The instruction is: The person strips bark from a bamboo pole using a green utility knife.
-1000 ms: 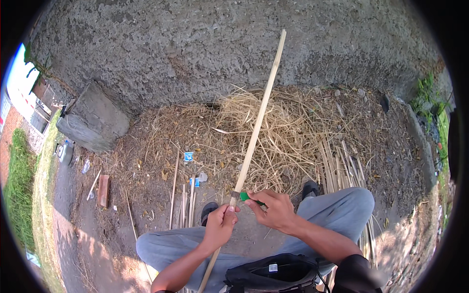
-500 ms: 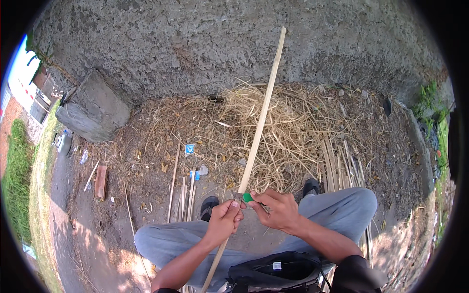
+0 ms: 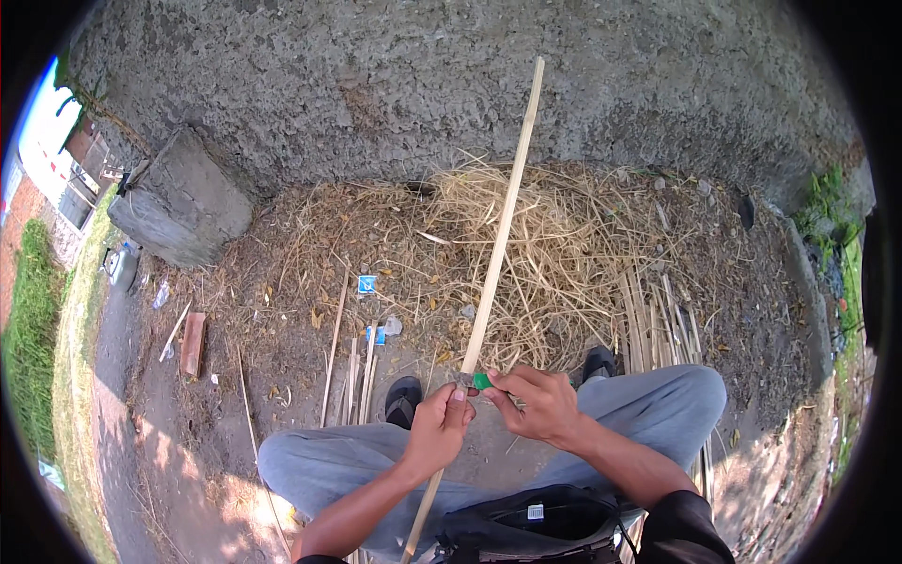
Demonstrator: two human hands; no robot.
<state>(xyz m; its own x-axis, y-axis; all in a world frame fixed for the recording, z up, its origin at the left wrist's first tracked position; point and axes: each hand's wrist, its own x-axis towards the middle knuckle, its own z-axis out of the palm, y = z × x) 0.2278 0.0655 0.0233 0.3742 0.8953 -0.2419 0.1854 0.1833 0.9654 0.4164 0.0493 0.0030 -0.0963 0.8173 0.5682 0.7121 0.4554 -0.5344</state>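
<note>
L hand (image 3: 440, 428): fingers clamped on bamboo strip (image 3: 501, 249). R hand (image 3: 538, 404): fingers clamped on green handle (image 3: 482, 381), just R of strip. I'd keep L grip firm, R pressure light, even.

Slanted pale strip (image 3: 505, 223), green-handled tool (image 3: 482, 381)

An outdoor yard — rough grey wall (image 3: 376, 94), dirt ground (image 3: 202, 423) strewn with pale shavings (image 3: 564, 263), sunlit grass (image 3: 33, 329) alongside.

white label (image 3: 535, 512) | on black bag (image 3: 512, 540) | print too small to read
</note>
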